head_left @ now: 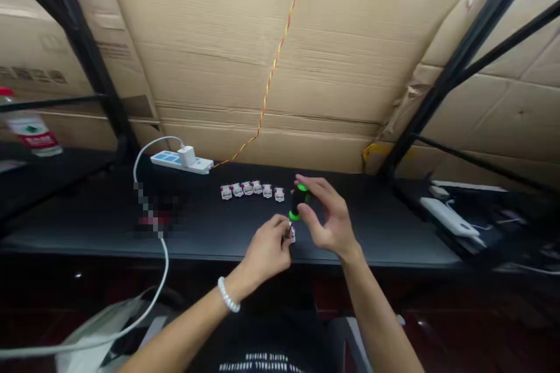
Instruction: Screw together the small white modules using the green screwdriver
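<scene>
My right hand (330, 218) is closed round the black and bright green handle of a screwdriver (299, 200), held nearly upright with its shaft pointing down. My left hand (269, 247), with a pale beaded bracelet at its wrist, pinches a small white piece (293, 235) with dark and pinkish marks near the front edge of the table. The screwdriver's shaft meets the left fingertips just over this piece; its very tip is hidden. Beyond my hands lies a row of several similar small white pieces (247, 187).
On the black table (210, 221), a white power strip (181, 161) with a plugged-in charger stands at the back left. A white cable (166, 262) drops over the front edge. Black metal posts rise on both sides; cardboard (245, 58) walls the back. A bottle (35, 134) stands far left.
</scene>
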The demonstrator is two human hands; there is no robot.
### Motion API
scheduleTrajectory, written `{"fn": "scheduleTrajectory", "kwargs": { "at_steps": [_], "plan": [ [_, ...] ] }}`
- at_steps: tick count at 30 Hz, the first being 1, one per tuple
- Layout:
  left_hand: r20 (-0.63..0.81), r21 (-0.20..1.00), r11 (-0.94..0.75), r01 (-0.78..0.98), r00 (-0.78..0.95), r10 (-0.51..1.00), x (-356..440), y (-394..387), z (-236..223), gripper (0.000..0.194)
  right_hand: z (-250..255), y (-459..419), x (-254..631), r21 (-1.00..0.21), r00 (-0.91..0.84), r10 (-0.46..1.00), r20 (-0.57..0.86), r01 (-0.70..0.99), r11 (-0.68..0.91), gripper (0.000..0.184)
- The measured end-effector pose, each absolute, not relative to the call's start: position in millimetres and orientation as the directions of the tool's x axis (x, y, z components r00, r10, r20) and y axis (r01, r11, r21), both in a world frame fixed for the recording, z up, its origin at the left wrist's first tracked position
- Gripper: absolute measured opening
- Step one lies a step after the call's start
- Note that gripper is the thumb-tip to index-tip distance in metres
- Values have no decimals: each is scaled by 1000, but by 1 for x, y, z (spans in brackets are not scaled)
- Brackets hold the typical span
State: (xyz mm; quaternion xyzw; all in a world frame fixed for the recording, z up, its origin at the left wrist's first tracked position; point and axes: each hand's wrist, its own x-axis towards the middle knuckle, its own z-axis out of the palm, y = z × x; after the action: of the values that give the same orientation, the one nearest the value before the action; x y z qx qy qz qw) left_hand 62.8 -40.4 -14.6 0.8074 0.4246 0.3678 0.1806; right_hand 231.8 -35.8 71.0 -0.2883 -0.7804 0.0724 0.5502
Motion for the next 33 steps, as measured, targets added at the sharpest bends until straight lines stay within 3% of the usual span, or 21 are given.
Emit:
{"fn": "scheduleTrajectory", "kwargs": {
  "at_steps": [4,11,17,22,27,31,33],
  "plan": [
    [446,602,-579,550,370,815,63,-40,-15,21,67,-35,232,-521,-222,581,783,277,807,44],
    [450,592,-579,561,366,815,63,-41,-16,22,72,-37,229,-422,-200,519,831,382,822,38],
    [443,591,-581,559,377,813,63,-41,-16,22,67,-37,230,-545,-222,595,772,251,800,37],
    [458,584,-594,553,380,804,63,-41,-16,22,73,-35,229,-412,-200,521,830,409,814,39],
    [447,581,-592,558,389,805,64,-43,-15,22,79,-39,232,-475,-282,547,789,286,832,43],
    [452,557,-590,584,382,806,64,-44,-17,21,84,-40,230,-391,-241,501,831,388,835,31],
    [453,548,-586,597,378,808,65,-44,-18,21,84,-41,230,-348,-223,475,851,437,829,35]
  ]
}}
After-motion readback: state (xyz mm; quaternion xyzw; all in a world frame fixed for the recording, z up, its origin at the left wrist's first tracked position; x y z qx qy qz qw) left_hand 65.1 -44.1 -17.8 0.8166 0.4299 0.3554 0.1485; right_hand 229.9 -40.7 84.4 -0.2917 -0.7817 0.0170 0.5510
